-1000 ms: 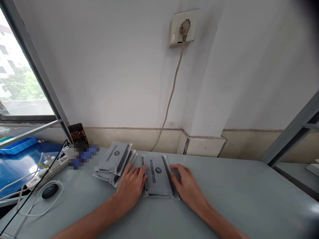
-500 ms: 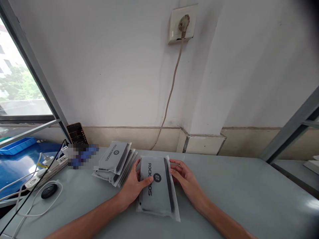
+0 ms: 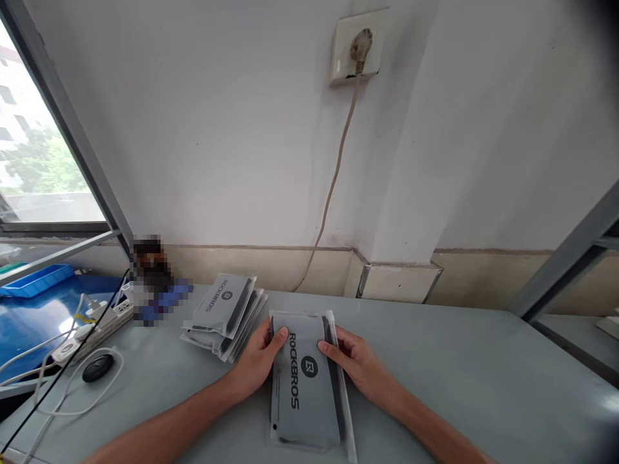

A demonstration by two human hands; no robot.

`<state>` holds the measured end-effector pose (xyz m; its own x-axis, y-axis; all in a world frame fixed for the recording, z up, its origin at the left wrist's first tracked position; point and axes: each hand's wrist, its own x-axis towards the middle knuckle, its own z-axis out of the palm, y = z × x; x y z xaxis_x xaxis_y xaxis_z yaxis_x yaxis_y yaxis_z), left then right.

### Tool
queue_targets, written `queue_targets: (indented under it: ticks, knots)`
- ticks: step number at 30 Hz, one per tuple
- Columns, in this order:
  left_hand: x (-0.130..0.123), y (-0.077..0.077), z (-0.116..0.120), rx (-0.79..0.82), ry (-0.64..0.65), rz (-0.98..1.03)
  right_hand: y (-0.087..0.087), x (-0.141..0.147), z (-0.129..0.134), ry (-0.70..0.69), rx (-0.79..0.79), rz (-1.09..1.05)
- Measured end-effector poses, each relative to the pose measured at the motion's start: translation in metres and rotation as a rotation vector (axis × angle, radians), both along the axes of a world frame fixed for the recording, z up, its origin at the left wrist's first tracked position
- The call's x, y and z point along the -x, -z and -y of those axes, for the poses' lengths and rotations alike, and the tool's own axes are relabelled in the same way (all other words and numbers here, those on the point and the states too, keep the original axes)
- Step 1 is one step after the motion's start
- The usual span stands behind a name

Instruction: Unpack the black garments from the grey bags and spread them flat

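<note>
A flat grey package (image 3: 309,399) marked ROCKBROS, in a clear frosted sleeve, is between my hands at the front middle of the table. My left hand (image 3: 256,357) grips its left edge, thumb on top and fingers behind. My right hand (image 3: 360,361) grips the right edge, its thumb lying on the upper face. The package's far end looks raised towards me. Left of it lies a stack of similar sleeved packages (image 3: 223,306), slightly fanned out.
A power strip (image 3: 104,322) with white cables and a black oval object (image 3: 98,368) are on the left. Beyond them is a blue tray (image 3: 43,281). A wall socket (image 3: 358,48) has a cable hanging down. Metal posts frame both sides.
The package has come nearer and looks larger. My left thumb has moved from the logo to the upper left edge, and my right thumb now presses on the front face.
</note>
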<state>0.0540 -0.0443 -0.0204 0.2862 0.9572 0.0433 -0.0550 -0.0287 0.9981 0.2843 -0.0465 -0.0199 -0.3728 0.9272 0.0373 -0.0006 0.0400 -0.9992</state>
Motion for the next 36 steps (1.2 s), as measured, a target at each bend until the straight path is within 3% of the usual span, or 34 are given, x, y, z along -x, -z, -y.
queue_targets:
  ticks: [4,10,15,18,30,36]
  knots:
    - [0.004,0.001,-0.002,-0.115,-0.068,-0.188,0.004,-0.001,-0.002,0.055,0.000,-0.033]
    - [0.016,0.015,-0.016,-0.400,-0.156,-0.652,0.010,-0.002,-0.008,0.322,0.076,-0.069]
    - [0.013,0.035,-0.033,-0.549,-0.166,-0.962,0.010,-0.002,-0.009,0.358,0.083,-0.089]
    - [0.011,0.044,-0.045,-0.575,-0.238,-1.102,0.013,-0.004,-0.010,0.365,0.086,-0.084]
    - [0.053,0.052,-0.064,-0.627,-0.352,-1.210,0.016,-0.005,-0.010,0.296,0.105,-0.092]
    - [0.061,0.054,-0.069,-0.639,-0.393,-1.220,0.016,-0.005,-0.012,0.314,0.097,-0.080]
